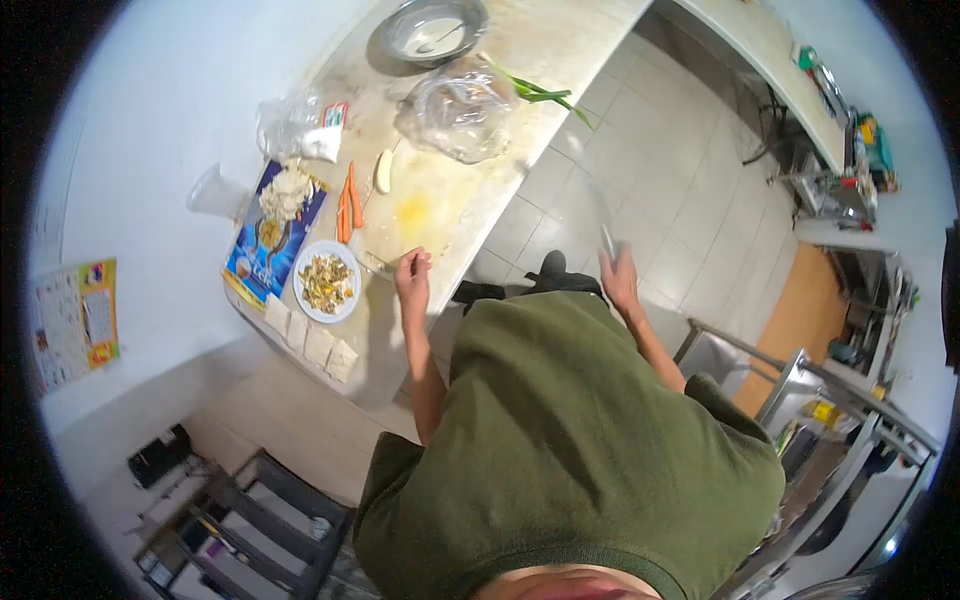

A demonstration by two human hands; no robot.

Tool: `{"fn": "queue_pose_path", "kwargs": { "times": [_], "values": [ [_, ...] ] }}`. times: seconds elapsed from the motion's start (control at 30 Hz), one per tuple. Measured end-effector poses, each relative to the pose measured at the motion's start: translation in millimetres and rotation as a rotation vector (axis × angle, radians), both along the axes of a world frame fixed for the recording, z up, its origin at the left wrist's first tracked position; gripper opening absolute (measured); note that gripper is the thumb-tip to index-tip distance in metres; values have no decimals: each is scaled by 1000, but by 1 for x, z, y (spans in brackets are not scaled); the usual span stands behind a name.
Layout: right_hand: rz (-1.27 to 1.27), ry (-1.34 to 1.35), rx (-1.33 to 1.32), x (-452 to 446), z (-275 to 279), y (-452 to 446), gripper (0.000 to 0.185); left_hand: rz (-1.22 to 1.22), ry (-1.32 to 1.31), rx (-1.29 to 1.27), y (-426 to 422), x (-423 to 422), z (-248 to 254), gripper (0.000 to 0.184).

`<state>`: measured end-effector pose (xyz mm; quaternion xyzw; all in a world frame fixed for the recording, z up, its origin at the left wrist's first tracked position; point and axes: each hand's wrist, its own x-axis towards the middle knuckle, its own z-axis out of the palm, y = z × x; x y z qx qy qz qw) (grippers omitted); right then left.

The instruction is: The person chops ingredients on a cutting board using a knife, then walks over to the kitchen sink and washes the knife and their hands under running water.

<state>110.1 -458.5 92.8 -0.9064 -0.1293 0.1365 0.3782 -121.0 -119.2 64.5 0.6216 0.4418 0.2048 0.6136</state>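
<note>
My right hand (620,277) is closed round the handle of a knife (607,238), held out over the floor to the right of the table; its blade is smeared by motion. At the table's near edge, my left hand (413,278) has its fingers curled together, and what they hold, if anything, I cannot make out. Beyond it, a yellow stain (412,210) marks the worktop. Left of that hand stands a white plate (300,290) of chopped mixed food. Orange carrots (345,208) and a pale peeled piece (384,172) lie farther up.
Pale blocks (318,345) line the table's left corner, beside a blue printed sheet (250,262) bearing a chopped pale heap (287,193). Farther back are a clear plastic bag (465,110), green onions (543,93) and a metal bowl (388,40). A metal rack (775,375) stands at right.
</note>
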Motion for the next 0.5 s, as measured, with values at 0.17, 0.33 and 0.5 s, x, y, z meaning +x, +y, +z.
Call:
{"fn": "queue_pose_path", "kwargs": {
  "times": [0.17, 0.33, 0.5],
  "values": [
    [150, 108, -98, 40, 22, -21, 37, -290, 5, -35, -46, 88, 32, 37],
    [-247, 527, -4, 59, -32, -112, 43, -381, 8, -80, -104, 170, 31, 35],
    [-797, 760, 115, -9, -182, -273, 44, -640, 112, -33, -132, 205, 15, 34]
  ]
}}
